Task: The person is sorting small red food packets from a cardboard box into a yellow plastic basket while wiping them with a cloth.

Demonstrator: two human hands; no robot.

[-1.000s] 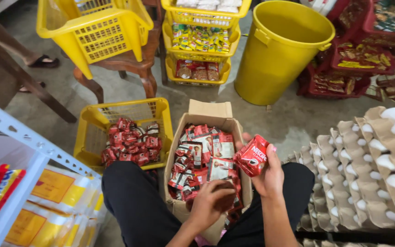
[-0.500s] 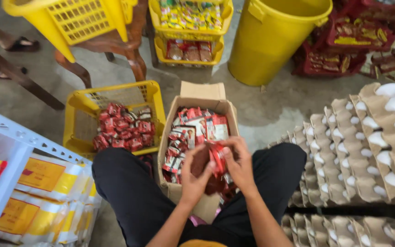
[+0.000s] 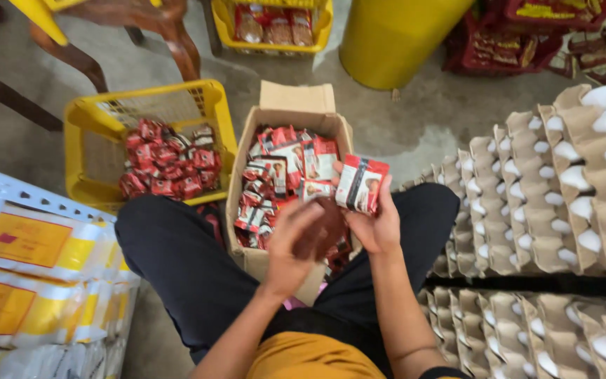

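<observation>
I sit on the floor with an open cardboard box (image 3: pixel 275 116) between my knees, full of red and white sachet packets (image 3: pixel 278 175). My right hand (image 3: pixel 380 224) holds up a flat bundle of red and white packets (image 3: pixel 361 184) at the box's right side. Blurred by motion, my left hand (image 3: pixel 296 245) is over the box's near end with its fingers curled around a dark reddish-brown piece (image 3: pixel 324 231). Left of the box, a yellow plastic basket (image 3: pixel 82 130) holds a pile of small red sachets (image 3: pixel 166 168).
Stacked cardboard egg trays with white eggs (image 3: pixel 562 182) stand at my right. A large yellow bin (image 3: pixel 398 42) and another yellow basket of packets (image 3: pixel 275 28) are ahead, wooden chair legs (image 3: pixel 170 35) at the back left. Yellow and white bags (image 3: pixel 29 281) lie at my left.
My hands, which met over the box half a second ago, have parted: the right hand lifted the packet bundle to the right and the left dropped over the box. The view tilted down.
</observation>
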